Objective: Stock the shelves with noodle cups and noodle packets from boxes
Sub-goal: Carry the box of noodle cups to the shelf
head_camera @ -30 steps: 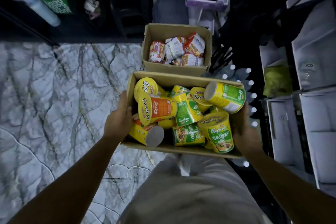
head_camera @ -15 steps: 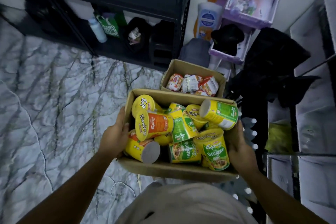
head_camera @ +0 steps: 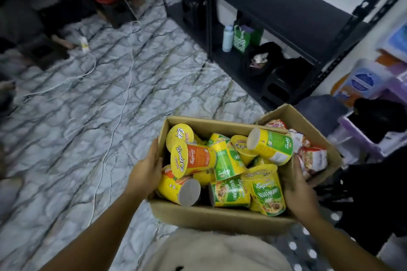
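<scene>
I carry a cardboard box (head_camera: 220,215) in front of my waist. It is heaped with several yellow, green and orange noodle cups (head_camera: 229,165) lying on their sides. My left hand (head_camera: 146,172) grips the box's left wall. My right hand (head_camera: 297,191) grips its right wall. Behind it, to the right, a second cardboard box (head_camera: 308,125) on the floor holds noodle packets (head_camera: 308,152). A black metal shelf unit (head_camera: 286,6) stands at the upper right, its upper shelf bare.
The marble-patterned floor (head_camera: 88,127) spreads to the left, crossed by a white cable (head_camera: 123,103). The shelf's bottom level holds a bottle (head_camera: 227,37), a green bag (head_camera: 242,38) and dark items. Purple trays (head_camera: 363,138) and refill packs (head_camera: 361,82) crowd the right side.
The view has swung left and up, with the box held in both hands throughout. The packet box now lies behind the right corner, and the black shelf has come closer.
</scene>
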`<state>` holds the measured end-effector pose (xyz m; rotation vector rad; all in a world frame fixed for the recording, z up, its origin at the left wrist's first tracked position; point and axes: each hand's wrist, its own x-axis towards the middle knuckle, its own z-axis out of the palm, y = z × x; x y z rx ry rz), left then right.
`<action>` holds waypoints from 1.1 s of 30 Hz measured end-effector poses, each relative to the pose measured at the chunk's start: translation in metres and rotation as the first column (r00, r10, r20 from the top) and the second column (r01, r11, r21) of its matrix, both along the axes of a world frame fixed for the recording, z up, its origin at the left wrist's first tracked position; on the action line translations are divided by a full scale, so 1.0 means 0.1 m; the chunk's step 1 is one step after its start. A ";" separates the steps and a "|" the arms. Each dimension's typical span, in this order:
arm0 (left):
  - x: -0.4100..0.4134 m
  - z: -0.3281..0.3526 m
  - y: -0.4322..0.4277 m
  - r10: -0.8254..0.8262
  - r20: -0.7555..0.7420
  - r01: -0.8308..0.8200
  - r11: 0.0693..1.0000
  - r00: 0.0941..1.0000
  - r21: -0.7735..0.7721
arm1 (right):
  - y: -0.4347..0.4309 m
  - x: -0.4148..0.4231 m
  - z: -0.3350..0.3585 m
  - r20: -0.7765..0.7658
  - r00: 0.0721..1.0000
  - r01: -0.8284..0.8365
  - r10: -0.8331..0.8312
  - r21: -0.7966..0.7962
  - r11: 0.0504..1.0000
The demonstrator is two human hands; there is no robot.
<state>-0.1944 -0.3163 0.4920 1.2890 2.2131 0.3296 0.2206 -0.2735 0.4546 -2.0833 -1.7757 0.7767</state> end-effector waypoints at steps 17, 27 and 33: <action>-1.26 -0.06 -1.39 0.533 0.025 -0.533 0.846 0.846 0.004 | 0.78 -2.08 -0.02 0.002 0.863 -0.503 0.505 -0.096 0.859; -2.61 -0.07 -1.57 0.591 0.068 -0.592 0.806 0.804 -0.001 | 0.91 -3.60 0.02 0.093 0.812 -0.573 0.576 -0.055 0.817; -3.27 -0.05 -1.43 0.601 0.116 -0.606 0.795 0.791 0.018 | 1.08 -4.24 0.20 0.112 0.793 -0.599 0.599 -0.039 0.800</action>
